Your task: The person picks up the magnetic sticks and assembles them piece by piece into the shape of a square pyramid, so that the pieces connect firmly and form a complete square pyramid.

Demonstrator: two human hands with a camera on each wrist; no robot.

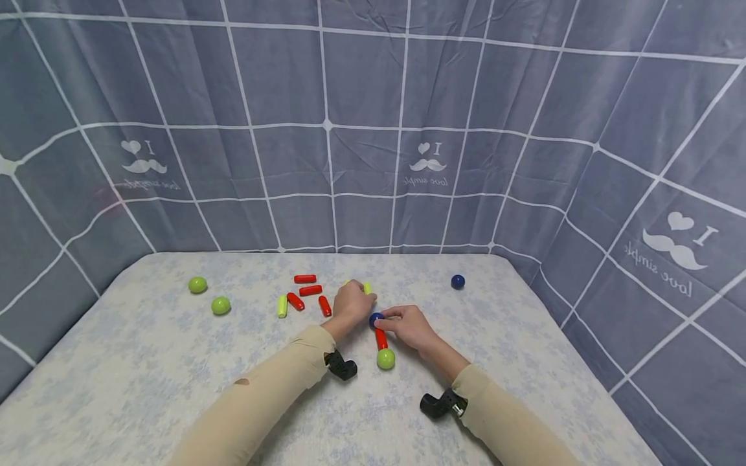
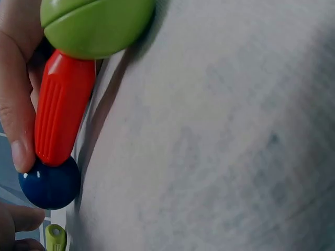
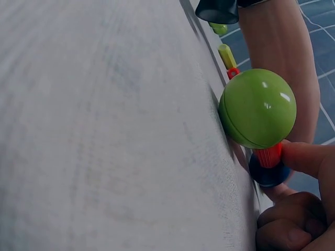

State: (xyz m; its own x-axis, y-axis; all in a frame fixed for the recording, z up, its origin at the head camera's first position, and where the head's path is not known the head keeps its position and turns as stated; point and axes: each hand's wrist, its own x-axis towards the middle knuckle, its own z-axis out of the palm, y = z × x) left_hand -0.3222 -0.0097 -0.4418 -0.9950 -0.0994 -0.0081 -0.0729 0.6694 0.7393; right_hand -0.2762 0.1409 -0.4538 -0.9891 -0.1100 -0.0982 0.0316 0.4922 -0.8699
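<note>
fingers of the right hand (image 1: pixel 411 325) pinch the blue ball (image 1: pixel 375 319) capping a red rod (image 1: pixel 381 338).
left hand (image 1: pixel 351 302) curls over a yellow rod (image 1: pixel 367 287); a sideways nudge could likely pop the green ball (image 1: pixel 386 358) off.

Curtained recording booth (image 1: pixel 361 97), cloth-covered table (image 1: pixel 146 382)
</note>
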